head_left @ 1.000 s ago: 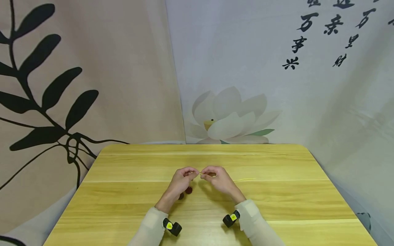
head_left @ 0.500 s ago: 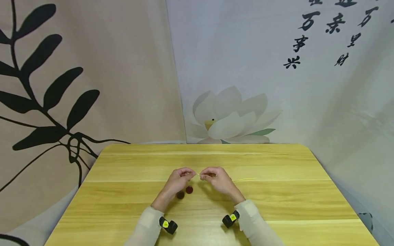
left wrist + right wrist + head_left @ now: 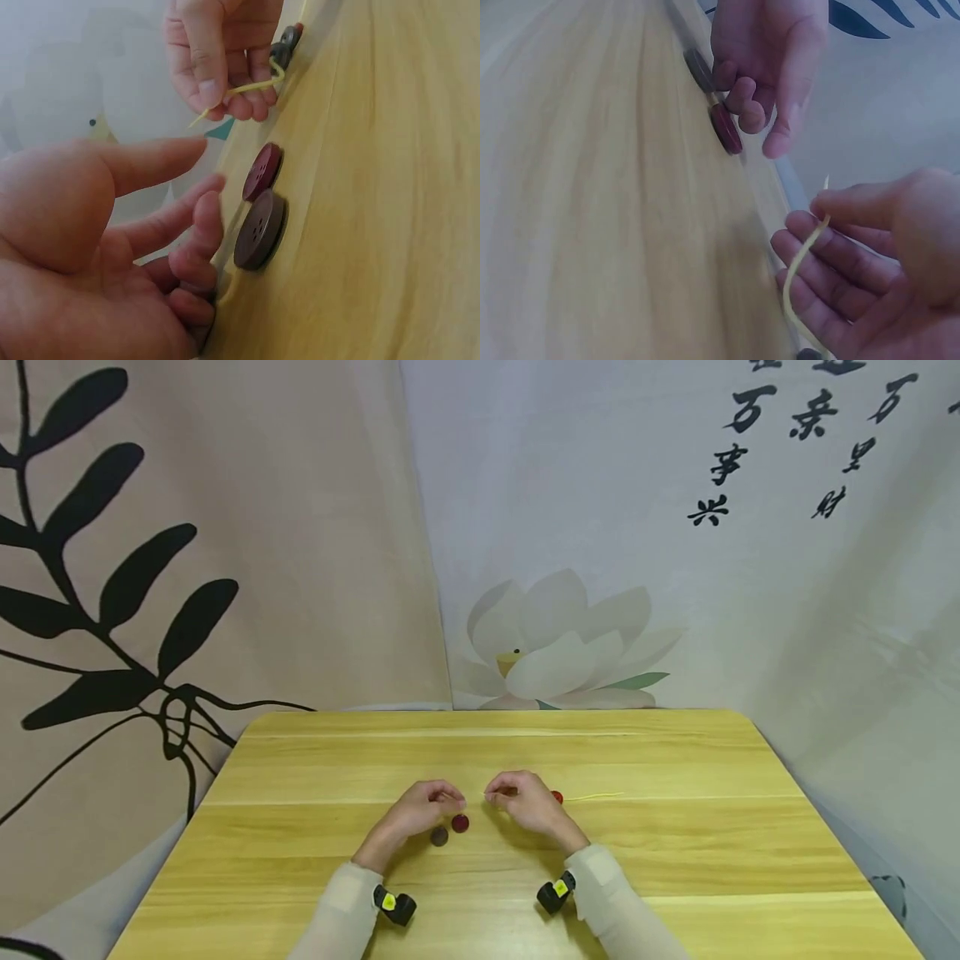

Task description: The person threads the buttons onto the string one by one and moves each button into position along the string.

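Note:
Between thumb and fingers, my right hand pinches a thin yellow cord, its short end poking past the fingertips. Further along the cord, close by that hand, dark buttons show in the left wrist view. A bright red button peeks out beyond the right hand. My left hand holds nothing; thumb and index finger are apart. Just below its fingertips, a maroon button and a larger brown button, both with holes, lie side by side on the table.
The wooden table reaches back to fabric hangings with a leaf print and a lotus print. The cord's tail stretches right over the tabletop. A small black camera sits on the left wrist, another on the right.
My left hand has let go of the cord's end and moved left and toward me, down to the maroon button. The right hand keeps its pinch, nearly in place; the red button has come into view.

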`<move>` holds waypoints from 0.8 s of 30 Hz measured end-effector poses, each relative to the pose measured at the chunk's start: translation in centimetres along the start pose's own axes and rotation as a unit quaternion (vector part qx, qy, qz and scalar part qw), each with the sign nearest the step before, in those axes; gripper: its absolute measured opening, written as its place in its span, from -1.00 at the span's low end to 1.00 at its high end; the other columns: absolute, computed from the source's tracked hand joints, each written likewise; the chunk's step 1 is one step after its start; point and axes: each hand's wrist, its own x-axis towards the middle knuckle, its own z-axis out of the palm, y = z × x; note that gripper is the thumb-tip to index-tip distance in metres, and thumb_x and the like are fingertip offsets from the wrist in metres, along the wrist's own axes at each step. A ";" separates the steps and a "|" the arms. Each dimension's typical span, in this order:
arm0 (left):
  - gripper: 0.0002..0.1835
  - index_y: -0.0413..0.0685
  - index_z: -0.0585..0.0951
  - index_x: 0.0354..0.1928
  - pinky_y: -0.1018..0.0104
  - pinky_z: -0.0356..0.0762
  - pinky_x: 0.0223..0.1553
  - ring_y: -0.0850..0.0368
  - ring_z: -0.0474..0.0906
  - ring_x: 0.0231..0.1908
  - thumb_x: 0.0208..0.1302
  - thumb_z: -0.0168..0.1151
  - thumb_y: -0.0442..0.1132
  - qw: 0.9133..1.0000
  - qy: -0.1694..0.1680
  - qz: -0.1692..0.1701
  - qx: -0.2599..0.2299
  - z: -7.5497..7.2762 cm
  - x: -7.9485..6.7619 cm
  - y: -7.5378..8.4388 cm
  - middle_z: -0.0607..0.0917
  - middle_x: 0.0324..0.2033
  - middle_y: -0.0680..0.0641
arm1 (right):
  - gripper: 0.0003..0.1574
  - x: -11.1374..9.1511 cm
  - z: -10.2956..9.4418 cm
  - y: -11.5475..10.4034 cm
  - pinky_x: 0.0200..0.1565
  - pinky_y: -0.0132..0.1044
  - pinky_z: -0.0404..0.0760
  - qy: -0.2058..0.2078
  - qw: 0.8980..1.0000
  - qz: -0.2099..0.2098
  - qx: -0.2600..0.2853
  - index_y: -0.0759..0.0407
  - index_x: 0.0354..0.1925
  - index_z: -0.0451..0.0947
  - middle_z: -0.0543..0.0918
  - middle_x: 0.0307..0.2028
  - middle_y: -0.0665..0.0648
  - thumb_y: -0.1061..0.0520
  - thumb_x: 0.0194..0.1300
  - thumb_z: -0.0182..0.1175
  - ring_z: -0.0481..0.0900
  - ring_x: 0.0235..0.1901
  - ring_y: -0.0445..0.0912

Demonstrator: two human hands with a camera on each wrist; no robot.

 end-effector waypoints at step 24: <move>-0.77 -0.17 0.68 -0.18 0.34 0.23 -0.48 0.17 0.29 -0.54 0.16 0.46 -0.24 0.999 -0.026 -0.013 0.039 -0.1 0.5 0.0 0.43 -0.58 0.03 | -0.83 1.6 -0.3 -0.4 -0.24 -0.26 0.54 -0.052 0.997 0.049 -0.003 0.19 -0.20 0.68 0.70 -0.30 0.02 0.26 0.41 0.13 0.57 -0.30 -0.14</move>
